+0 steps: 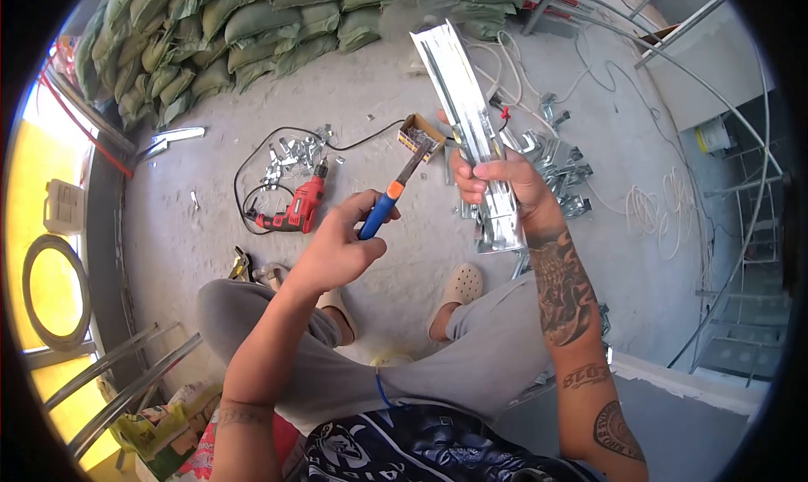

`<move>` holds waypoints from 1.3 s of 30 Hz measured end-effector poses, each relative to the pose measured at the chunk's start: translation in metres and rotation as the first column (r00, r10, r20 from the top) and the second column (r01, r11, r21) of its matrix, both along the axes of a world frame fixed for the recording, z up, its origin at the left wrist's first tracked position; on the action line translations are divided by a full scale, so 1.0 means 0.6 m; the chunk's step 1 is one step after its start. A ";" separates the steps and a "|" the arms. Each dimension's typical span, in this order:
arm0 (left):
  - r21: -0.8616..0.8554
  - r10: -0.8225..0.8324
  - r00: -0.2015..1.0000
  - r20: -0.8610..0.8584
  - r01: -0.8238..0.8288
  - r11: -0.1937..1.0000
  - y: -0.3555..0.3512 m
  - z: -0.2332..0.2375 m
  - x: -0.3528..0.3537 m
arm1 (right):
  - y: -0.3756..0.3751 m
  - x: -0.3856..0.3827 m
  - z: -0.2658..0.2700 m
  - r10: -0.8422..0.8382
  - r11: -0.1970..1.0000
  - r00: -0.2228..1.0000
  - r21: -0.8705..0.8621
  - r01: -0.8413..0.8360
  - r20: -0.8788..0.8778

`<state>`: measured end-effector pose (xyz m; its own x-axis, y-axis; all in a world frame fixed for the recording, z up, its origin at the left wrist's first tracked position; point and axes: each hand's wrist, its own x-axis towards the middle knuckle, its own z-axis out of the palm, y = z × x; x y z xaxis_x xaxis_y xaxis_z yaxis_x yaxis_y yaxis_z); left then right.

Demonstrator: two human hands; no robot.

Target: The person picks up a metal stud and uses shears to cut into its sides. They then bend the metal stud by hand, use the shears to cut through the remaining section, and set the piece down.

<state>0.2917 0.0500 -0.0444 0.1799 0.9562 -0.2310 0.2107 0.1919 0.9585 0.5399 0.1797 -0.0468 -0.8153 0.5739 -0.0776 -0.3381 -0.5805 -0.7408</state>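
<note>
My left hand is closed around the blue and orange handle of a flat metal file, its dark blade pointing up and away. In my right hand is a short length of shiny galvanized metal channel, gripped around its lower middle and tilted up to the left. The file's tip lies left of the channel, apart from it. Beyond the blade, a small open cardboard box of screws or similar small pieces sits on the floor, partly hidden.
A red corded drill lies left of my hands beside scattered metal brackets. More cut metal pieces lie at right. Green sandbags are stacked at the back. White cable and scaffold bars stand right. My clogs are below.
</note>
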 end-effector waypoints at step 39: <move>0.225 0.068 0.928 -0.366 0.018 0.974 -0.009 -0.046 0.033 | -0.023 -0.037 0.009 -0.240 0.855 0.745 0.498 -0.142 0.623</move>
<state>0.3116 0.0444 -0.0720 0.0979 0.9934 -0.0593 0.5550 -0.0051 0.8318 0.5176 0.1661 -0.0417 -0.6377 0.7218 -0.2689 0.3138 -0.0754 -0.9465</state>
